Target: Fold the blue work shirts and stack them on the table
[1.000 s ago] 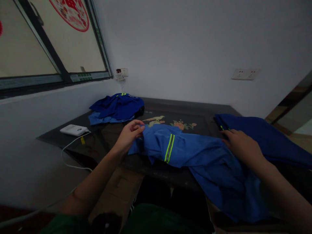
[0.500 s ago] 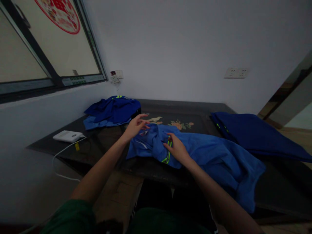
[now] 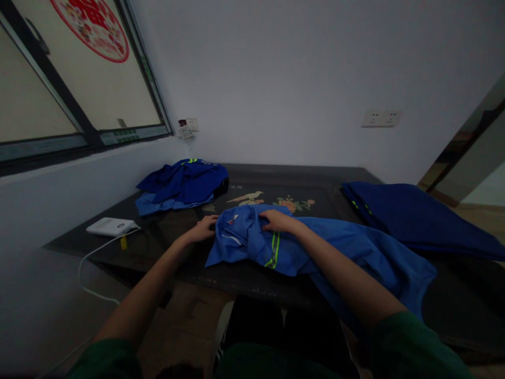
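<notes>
A blue work jacket (image 3: pixel 315 237) lies crumpled along the front of the dark table, with a yellow-green reflective band and a small badge near its left end. My left hand (image 3: pixel 203 229) is at the jacket's left edge, fingers curled onto the cloth; the thumb is hard to see. Farther right, my right hand (image 3: pixel 278 221) pinches a fold of the jacket just above the reflective band, its fingertips partly hidden in the cloth.
Darker blue clothing (image 3: pixel 181 181) lies heaped at the back left. Folded dark blue cloth (image 3: pixel 418 216) rests on the right. A white power bank (image 3: pixel 111 226) with a white cable sits at the table's (image 3: pixel 252 281) left edge. A window and wall border the left side.
My left hand has come down from above the jacket to its left edge. My right hand has moved up and slightly left, from beside the reflective band onto a fold.
</notes>
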Tool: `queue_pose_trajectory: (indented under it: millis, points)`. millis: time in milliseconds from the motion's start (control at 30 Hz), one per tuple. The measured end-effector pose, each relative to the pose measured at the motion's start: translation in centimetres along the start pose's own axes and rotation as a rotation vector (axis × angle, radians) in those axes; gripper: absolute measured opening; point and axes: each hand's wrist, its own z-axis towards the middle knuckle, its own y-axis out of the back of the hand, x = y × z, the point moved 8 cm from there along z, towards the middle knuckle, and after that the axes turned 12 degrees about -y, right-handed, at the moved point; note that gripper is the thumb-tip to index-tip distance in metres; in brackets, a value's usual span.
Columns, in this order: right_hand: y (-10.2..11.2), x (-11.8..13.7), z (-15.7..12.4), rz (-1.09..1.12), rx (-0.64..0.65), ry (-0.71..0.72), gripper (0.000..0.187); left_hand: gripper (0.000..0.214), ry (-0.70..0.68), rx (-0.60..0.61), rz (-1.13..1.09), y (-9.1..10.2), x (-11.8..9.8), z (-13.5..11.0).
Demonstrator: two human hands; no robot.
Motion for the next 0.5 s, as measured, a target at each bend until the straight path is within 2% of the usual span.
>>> queue_pose_trajectory:
  millis: [67, 133, 300, 400, 500]
  points:
    - [-0.5, 0.1, 1.0, 0.022, 0.022, 0.012, 0.05, 0.046, -0.056, 0.023, -0.116, -0.7, -0.9, 0.5]
    - [-0.9, 0.0, 1.5, 0.07, 0.029, 0.013, 0.047, 0.051, -0.103, 0.028, -0.226, -1.3, -2.0, 0.6]
    - [-1.2, -1.3, 1.0, 0.212, -0.004, -0.033, 0.012, 0.061, -0.15, 0.096, -0.365, -2.3, -5.2, 0.5]
    - [0.7, -1.7, -0.1, 0.267, -0.08, -0.046, 0.006, 0.065, -0.161, 0.149, -0.456, -2.6, -7.3, 0.7]
    - [4.5, -1.2, -2.0, 0.336, -0.215, 0.012, 0.012, 0.062, -0.119, 0.058, -0.558, -2.8, -8.5, 1.5]
